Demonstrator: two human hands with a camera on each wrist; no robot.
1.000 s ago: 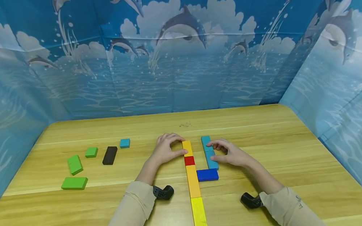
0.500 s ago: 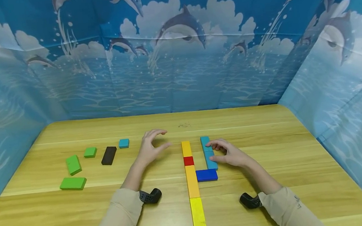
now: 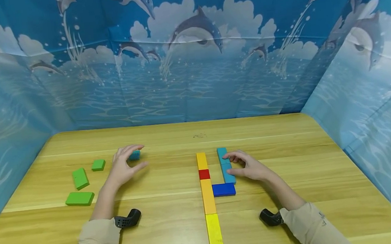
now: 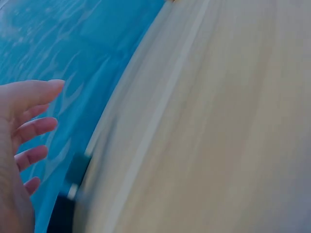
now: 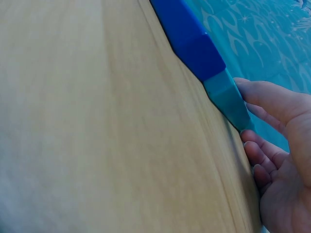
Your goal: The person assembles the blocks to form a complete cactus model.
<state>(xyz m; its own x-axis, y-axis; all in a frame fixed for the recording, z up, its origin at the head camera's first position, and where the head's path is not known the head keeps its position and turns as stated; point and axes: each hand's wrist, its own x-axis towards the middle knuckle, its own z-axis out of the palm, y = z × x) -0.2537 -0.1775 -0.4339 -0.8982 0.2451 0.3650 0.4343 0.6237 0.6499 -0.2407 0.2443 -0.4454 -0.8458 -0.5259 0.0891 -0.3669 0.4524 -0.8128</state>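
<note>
My left hand (image 3: 123, 168) hovers at the left with thumb and fingers apart, holding nothing. It hides the black block in the head view; a dark block (image 4: 60, 213) shows below its fingers in the left wrist view. Just beyond the fingertips lies a small light blue block (image 3: 134, 155). My right hand (image 3: 249, 166) rests its fingertips and thumb on two light blue blocks, the farther one (image 3: 222, 155) and the nearer one (image 3: 227, 173), set end to end. A dark blue block (image 3: 224, 190) lies crosswise at their near end.
Left of the dark blue block runs a row: an orange-yellow block (image 3: 201, 160), a red block (image 3: 204, 174), a longer orange block (image 3: 208, 196) and a yellow block (image 3: 215, 236). Three green blocks lie far left, one a small square (image 3: 98, 165). A dolphin-print curtain (image 3: 185, 91) borders the table.
My left hand has let go of the far orange-yellow block and moved left, over the black block. My right hand stays at the light blue blocks.
</note>
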